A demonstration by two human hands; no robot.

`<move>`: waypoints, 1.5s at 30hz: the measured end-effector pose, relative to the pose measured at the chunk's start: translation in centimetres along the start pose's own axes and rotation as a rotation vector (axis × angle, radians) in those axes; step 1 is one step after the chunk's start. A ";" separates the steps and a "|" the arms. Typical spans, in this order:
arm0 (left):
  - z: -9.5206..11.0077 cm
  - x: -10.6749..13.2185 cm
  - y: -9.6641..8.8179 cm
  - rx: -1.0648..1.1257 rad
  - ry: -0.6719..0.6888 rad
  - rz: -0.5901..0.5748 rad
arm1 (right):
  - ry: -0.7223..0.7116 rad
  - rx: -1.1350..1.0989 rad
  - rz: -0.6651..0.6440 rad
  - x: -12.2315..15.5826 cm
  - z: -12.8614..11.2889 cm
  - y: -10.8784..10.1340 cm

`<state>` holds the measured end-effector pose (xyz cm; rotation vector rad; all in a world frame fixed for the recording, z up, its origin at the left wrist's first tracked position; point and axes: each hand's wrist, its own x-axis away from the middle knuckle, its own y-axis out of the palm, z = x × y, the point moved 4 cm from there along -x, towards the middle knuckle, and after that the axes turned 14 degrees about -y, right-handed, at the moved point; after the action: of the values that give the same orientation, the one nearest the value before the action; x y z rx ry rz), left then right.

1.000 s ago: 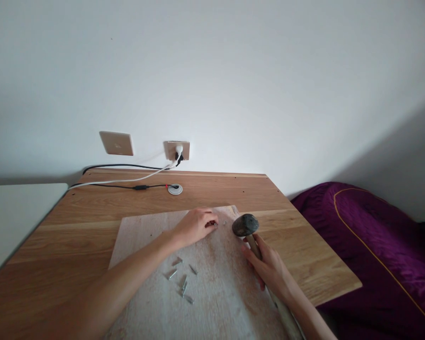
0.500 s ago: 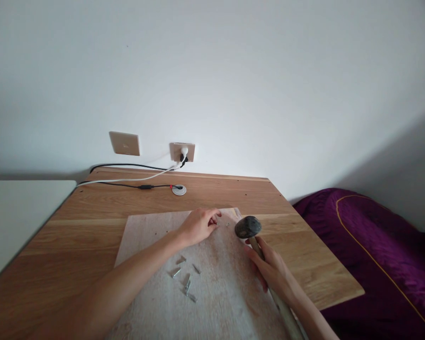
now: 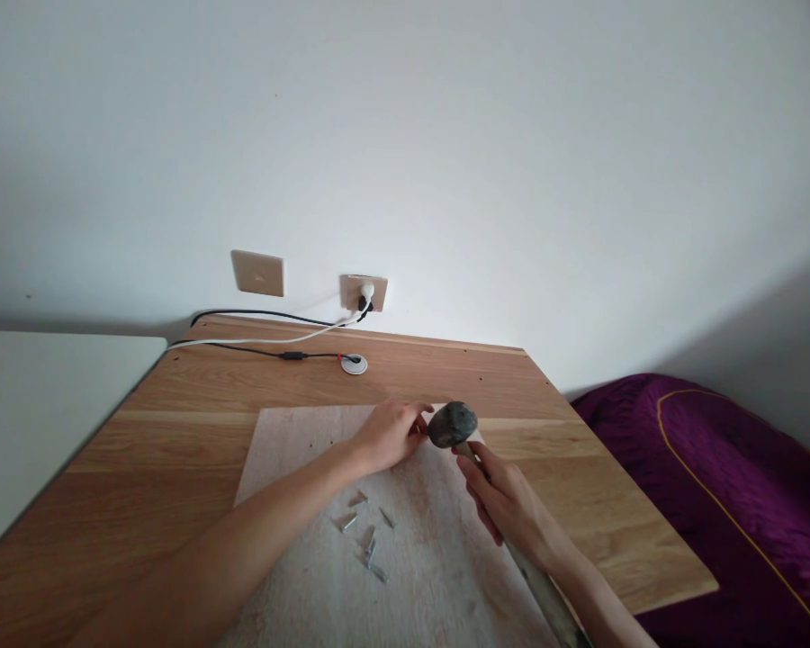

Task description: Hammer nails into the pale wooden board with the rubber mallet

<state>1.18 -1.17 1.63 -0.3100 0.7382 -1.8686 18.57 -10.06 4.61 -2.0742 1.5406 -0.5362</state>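
My left hand [image 3: 395, 432] is closed in a pinch near the far edge of a pale wooden board [image 3: 438, 558]. A small nail seems to be between its fingertips, mostly hidden now by the mallet. My right hand [image 3: 503, 495] is wrapped around the wooden handle [image 3: 546, 598] of a mallet. The mallet's black head [image 3: 453, 425] hangs just right of my left fingertips, over the board. Several loose silvery nails [image 3: 370, 543] lie on the board, nearer to me than my left hand.
Under the board is a wooden desk [image 3: 600, 504]. At the back, white and black cables [image 3: 270, 340] run to a wall socket [image 3: 363, 292], beside a round cable grommet [image 3: 355, 364]. A white panel [image 3: 54, 405] stands left; purple fabric [image 3: 729, 477] lies right.
The mallet head has moved left, closer to my left fingertips, and now covers part of that spot. The left hand keeps its pinch. The whole view has shifted slightly.
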 end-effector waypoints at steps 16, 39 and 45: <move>-0.3 -0.2 0.2 0.069 0.015 -0.013 | 0.014 0.061 0.029 0.3 -0.5 0.1; -0.3 -0.2 0.1 -0.076 0.107 0.012 | 0.008 0.125 -0.046 0.3 -1.3 0.1; -0.4 -0.3 0.2 -0.097 0.110 0.027 | 0.002 0.122 -0.051 0.2 -1.2 0.0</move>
<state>1.21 -0.83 1.19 -0.2586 0.9058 -1.8391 17.95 -10.46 5.59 -2.0256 1.4225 -0.6346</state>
